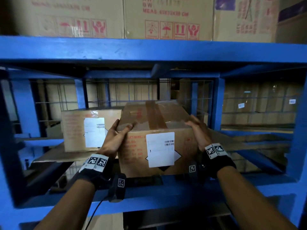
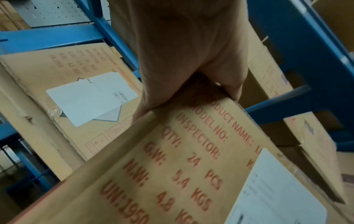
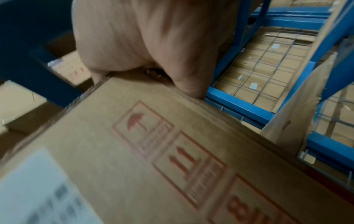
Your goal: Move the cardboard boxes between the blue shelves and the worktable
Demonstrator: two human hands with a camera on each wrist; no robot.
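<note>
A taped cardboard box [image 1: 156, 130] with a white label and red print sits at the front of the blue shelf [image 1: 149, 185]. My left hand [image 1: 116, 135] grips its upper left corner, thumb on top. My right hand [image 1: 197, 130] grips the upper right corner. The left wrist view shows the box's printed face [image 2: 191, 166] under my left hand [image 2: 184, 63]. In the right wrist view my right hand [image 3: 153, 45] curls over the box's top edge [image 3: 153, 144]. A second labelled box [image 1: 79, 130] stands to the left, further back on the shelf.
Large cartons [image 1: 166, 17] fill the shelf above, over a blue beam [image 1: 149, 48]. Blue uprights [image 1: 217, 103] and wire mesh [image 1: 132, 92] close the back. A loose cardboard sheet [image 1: 240, 138] lies on the shelf at the right. More cartons show behind the mesh.
</note>
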